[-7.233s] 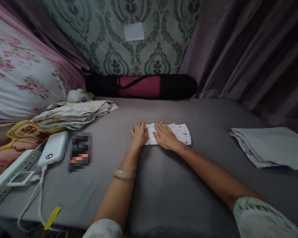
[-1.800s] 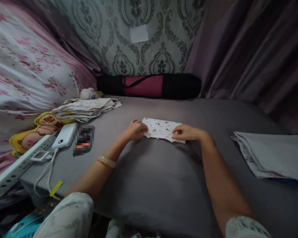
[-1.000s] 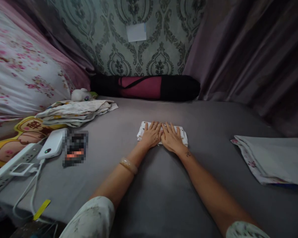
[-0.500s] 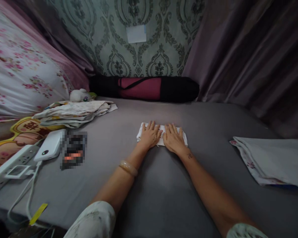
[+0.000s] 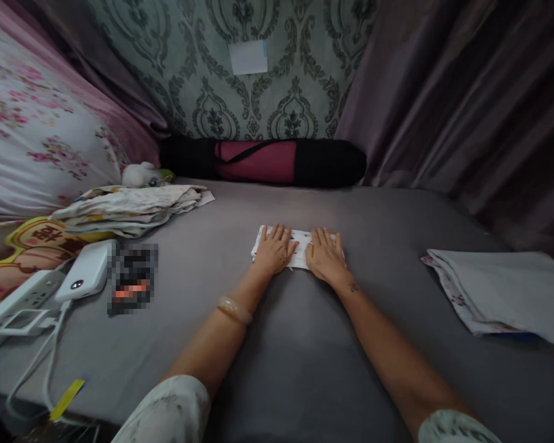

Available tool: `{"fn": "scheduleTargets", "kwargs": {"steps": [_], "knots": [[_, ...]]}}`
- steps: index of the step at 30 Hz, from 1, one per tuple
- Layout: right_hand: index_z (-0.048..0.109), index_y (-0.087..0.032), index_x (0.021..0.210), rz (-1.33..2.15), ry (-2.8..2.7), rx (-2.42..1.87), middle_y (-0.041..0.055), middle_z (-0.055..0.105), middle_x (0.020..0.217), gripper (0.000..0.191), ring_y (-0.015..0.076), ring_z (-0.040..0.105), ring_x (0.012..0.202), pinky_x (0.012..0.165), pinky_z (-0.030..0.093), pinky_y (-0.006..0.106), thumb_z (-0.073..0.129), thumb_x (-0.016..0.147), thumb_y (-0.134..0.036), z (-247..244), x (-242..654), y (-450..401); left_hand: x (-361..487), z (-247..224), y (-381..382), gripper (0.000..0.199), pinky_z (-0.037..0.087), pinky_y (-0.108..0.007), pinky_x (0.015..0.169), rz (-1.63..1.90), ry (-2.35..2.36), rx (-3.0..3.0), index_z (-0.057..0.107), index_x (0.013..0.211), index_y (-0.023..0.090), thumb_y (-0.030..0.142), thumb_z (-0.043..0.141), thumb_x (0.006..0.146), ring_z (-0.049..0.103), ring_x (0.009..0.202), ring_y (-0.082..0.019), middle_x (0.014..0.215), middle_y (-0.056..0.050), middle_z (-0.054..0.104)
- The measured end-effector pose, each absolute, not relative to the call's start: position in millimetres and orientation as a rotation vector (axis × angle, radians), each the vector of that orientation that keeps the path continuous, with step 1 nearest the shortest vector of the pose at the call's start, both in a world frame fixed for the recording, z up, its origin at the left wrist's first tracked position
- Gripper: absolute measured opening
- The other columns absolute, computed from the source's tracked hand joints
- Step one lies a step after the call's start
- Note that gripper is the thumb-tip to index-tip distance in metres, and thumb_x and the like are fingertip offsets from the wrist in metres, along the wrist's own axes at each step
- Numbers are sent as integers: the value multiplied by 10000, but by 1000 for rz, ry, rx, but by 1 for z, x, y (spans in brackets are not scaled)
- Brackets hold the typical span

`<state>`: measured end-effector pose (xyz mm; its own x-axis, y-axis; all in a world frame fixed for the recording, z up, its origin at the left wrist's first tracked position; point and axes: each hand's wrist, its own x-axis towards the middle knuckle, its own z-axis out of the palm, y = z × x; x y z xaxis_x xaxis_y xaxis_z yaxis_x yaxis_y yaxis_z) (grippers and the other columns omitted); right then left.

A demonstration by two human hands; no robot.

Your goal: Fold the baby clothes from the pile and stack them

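A small folded white cloth (image 5: 301, 249) with dark marks lies on the grey sheet in the middle of the view. My left hand (image 5: 276, 249) rests flat on its left part, fingers spread and pointing away from me. On the right part lies my right hand (image 5: 324, 253), palm down with the fingers apart. A strip of the cloth shows between the two hands; the rest is partly hidden under them. Neither hand grips anything.
A black and red long bag (image 5: 258, 161) lies along the wall. Left are crumpled cloths (image 5: 133, 206), a plush toy (image 5: 141, 175), a white power bank (image 5: 87, 269), a power strip (image 5: 25, 298) and cables. Folded fabric (image 5: 503, 292) lies at the right.
My hands are slightly farther apart on the cloth, so more of it shows between them. The whole view has shifted a little.
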<state>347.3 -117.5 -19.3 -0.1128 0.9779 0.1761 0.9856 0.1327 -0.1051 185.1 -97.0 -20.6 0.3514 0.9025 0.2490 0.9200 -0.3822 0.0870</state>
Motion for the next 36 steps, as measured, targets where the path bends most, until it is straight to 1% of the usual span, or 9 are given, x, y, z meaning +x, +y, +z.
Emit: {"fn": "scheduleTargets", "kwargs": {"steps": [2,5,9,15,18,23,26,31,36], "knots": [[368,-17,1437,-97,-2168,-1984,177,360,1505,575,280,255,1419,1157,123,487,239,944,-283,-20,351,-118,182,-22,-96,587,138,-502,1172,-424,-1756,-2470,409,1426,153,483,200,987,316,1407,-280,1468,-143,439],[368,16,1431,-54,-2186,-2035,196,361,1500,590,297,282,1407,1152,170,454,238,940,-285,-22,353,-119,178,-27,-94,624,190,-507,1155,-373,-1848,-2474,397,1429,104,488,188,985,307,1408,-307,1477,-174,415],[365,27,1430,-37,-2208,-2032,199,352,1504,597,304,269,1411,1155,167,459,224,944,-289,-22,353,-118,177,-28,-93,647,207,-487,1152,-344,-1872,-2495,394,1426,82,498,169,984,294,1413,-305,1487,-179,397],[345,33,1434,-87,-2107,-2060,213,321,1515,608,302,251,1418,1149,185,454,245,935,-301,-18,363,-118,167,-19,-96,678,140,-470,1179,-395,-1916,-2402,368,1438,48,495,145,980,217,1444,-299,1515,-191,343],[351,50,1424,-76,-2084,-2099,228,321,1510,613,314,273,1406,1138,215,443,252,930,-298,-21,370,-117,161,-21,-94,674,213,-469,1159,-327,-1995,-2435,342,1446,30,488,179,979,252,1430,-314,1520,-211,319],[338,49,1432,-22,-2109,-2122,225,310,1517,616,303,285,1402,1134,233,417,245,933,-299,-26,375,-114,159,-24,-91,657,236,-455,1153,-319,-2051,-2462,339,1448,40,481,208,978,275,1422,-310,1530,-201,303],[343,45,1433,8,-2098,-2170,220,317,1515,610,301,275,1406,1144,209,438,233,937,-293,-17,371,-113,160,-21,-88,627,247,-447,1149,-363,-2130,-2450,364,1438,68,462,187,984,295,1417,-281,1522,-174,337],[327,-36,1467,7,-2209,-1969,164,297,1540,594,275,207,1437,1167,128,474,208,954,-310,4,339,-111,160,-17,-82,533,272,-445,1136,-618,-2200,-2292,449,1381,155,376,151,998,329,1403,-242,1467,-125,444],[326,-95,1480,156,-2311,-1863,118,292,1550,578,255,223,1433,1160,148,475,195,972,-337,-4,309,-109,157,-17,-81,489,284,-472,1130,-770,-2208,-2312,467,1363,156,356,213,996,341,1395,-252,1442,-107,481]]}}
